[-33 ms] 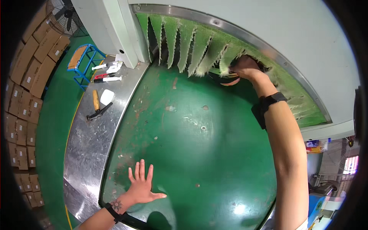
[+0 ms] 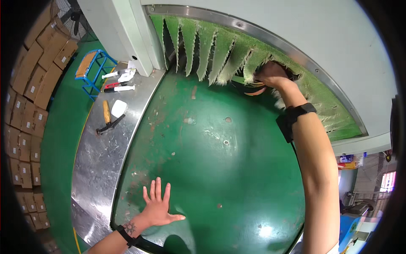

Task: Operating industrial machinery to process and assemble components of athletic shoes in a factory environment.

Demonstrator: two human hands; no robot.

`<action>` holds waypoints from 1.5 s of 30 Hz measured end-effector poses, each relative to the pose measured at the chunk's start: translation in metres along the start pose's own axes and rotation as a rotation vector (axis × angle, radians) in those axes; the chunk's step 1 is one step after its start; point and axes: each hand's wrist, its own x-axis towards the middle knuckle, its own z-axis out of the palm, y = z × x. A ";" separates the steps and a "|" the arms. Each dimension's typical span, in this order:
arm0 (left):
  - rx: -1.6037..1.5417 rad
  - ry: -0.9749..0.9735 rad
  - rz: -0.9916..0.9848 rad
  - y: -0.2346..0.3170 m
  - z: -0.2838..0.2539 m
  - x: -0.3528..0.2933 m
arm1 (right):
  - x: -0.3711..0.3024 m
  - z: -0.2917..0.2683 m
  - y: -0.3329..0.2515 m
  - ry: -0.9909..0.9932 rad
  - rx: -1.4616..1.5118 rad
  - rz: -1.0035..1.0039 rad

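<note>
Stacked brown cartons [image 2: 24, 129] border the green floor [image 2: 59, 139].

From my remote seat I see a glossy green surface [image 2: 237, 178] in the centre, speckled with brown and pale marks. At one o'clock I get a lighter green curtain [image 2: 218, 53] with whitish frayed edges; toward two, a black object [image 2: 250, 88] banded green and orange. The right wristband [image 2: 303, 111] at three and left wristband [image 2: 126, 235] at seven are black. At nine, I find brown boxes [image 2: 31, 86] with white labels and a yellow-brown hammer handle [image 2: 106, 111]; at ten, a blue stool [image 2: 100, 60].
</note>
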 end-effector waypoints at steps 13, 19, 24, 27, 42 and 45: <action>0.011 0.035 -0.015 0.008 -0.007 -0.010 | -0.257 0.008 -0.102 0.039 0.543 0.240; -0.170 0.133 -0.077 0.052 -0.030 -0.035 | -0.586 -0.010 -0.200 -0.026 1.710 1.036; -0.835 -0.025 0.375 0.187 -0.007 -0.120 | -0.778 -0.094 -0.217 0.058 1.205 1.243; -0.989 -0.366 0.502 0.283 0.018 -0.178 | -0.821 -0.129 -0.227 0.283 1.084 1.301; -1.019 -0.944 0.623 0.487 0.187 -0.402 | -1.098 -0.106 -0.307 0.895 1.502 0.963; -0.852 -1.001 0.769 0.522 0.251 -0.471 | -1.202 -0.102 -0.333 1.075 1.607 1.021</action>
